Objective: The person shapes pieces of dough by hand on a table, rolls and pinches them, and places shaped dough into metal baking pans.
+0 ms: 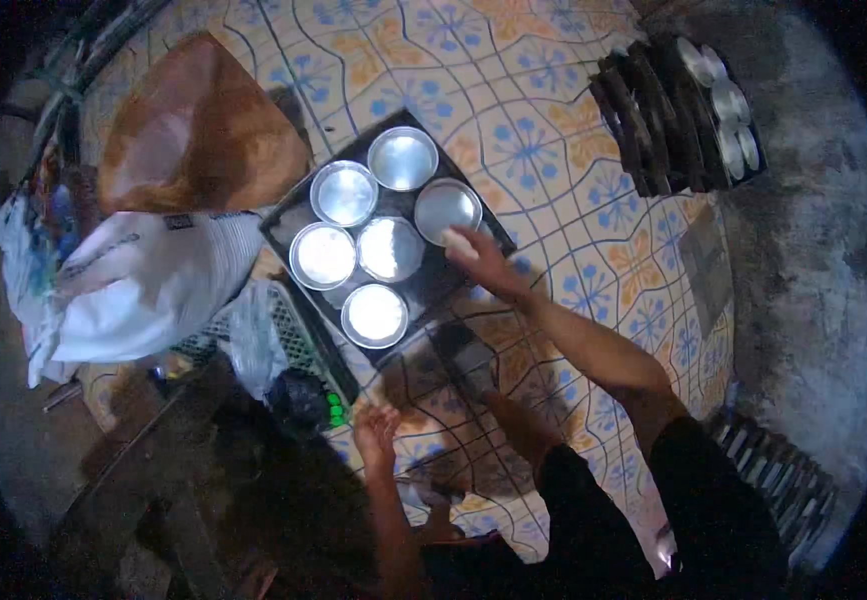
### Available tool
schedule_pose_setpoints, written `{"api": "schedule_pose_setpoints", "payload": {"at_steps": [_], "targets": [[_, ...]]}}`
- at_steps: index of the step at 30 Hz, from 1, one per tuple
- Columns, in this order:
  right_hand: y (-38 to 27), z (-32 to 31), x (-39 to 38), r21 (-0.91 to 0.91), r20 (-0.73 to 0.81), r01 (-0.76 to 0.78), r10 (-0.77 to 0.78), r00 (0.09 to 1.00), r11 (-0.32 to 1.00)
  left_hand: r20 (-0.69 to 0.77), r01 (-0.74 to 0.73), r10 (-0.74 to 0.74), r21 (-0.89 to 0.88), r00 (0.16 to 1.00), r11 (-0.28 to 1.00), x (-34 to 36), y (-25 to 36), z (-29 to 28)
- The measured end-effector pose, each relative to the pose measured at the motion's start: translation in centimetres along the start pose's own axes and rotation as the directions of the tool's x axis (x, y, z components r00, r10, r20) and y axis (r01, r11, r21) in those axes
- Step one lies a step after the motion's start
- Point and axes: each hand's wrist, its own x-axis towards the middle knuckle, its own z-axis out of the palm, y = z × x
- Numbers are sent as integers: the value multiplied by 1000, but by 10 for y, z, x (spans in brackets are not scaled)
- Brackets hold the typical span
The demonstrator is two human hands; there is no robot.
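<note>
A dark square tray [433,285] lies on the tiled floor with several round, shallow metal pans on it. Over its right side reaches my right hand [478,260], with the thumb and fingers closed at the near rim of one round pan [448,212]. That pan looks greyer than the brightly lit ones, such as the pan [374,315] at the tray's near corner. The right fingertips are partly hidden. Well below the tray, my left hand [377,435] hangs with nothing in it, its fingers loosely bent and apart.
Left of the tray are a brown sack or cover [203,130], a white sack [153,290] and a green crate [298,340]. Stacked dark trays with metal pans [728,105] stand at the far right by the wall. My foot is near a dark sandal [463,352].
</note>
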Motion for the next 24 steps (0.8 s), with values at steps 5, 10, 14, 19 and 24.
{"api": "schedule_pose_setpoints", "payload": {"at_steps": [5,10,14,19,24], "targets": [[108,46,100,-628,66,243,-260,963,739,-111,-214,254,289,961,933,161,-15,0],[159,37,110,-361,24,345,-362,932,866,-206,-348,451,395,869,851,224,-32,30],[155,4,131,-330,-165,162,-225,960,930,-102,-298,471,652,876,697,260,-12,22],[192,-12,128,-190,-205,-187,148,968,964,-45,-357,451,544,891,760,240,-3,54],[90,-22,115,-234,-266,-283,219,939,930,-76,-495,707,662,703,563,167,29,24]]}}
